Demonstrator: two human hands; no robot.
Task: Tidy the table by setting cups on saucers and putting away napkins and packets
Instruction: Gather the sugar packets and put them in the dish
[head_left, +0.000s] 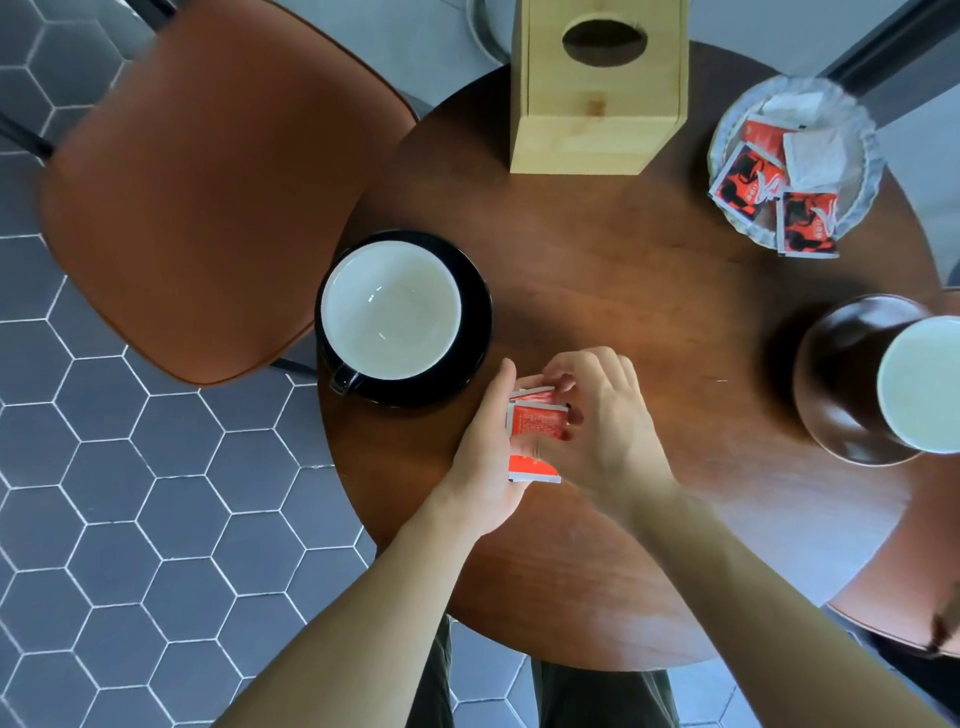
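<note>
Packets (535, 421) are pinched between left hand (485, 457) and right hand (597, 431) just beside the black cup (389, 317); loosely squared, one may be dropped.

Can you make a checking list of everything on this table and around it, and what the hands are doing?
Surface: round wooden table, bare in the middle.
Job's things: black cup on its black saucer; brown cup at the right edge; red packets held between the hands; glass dish holding more packets.
Clutter: wooden tissue box, upright.
Grips: left hand and right hand both closed on the red packets.
Cables: nothing seen.
Surroundings: brown chair, hexagon floor tiles.
</note>
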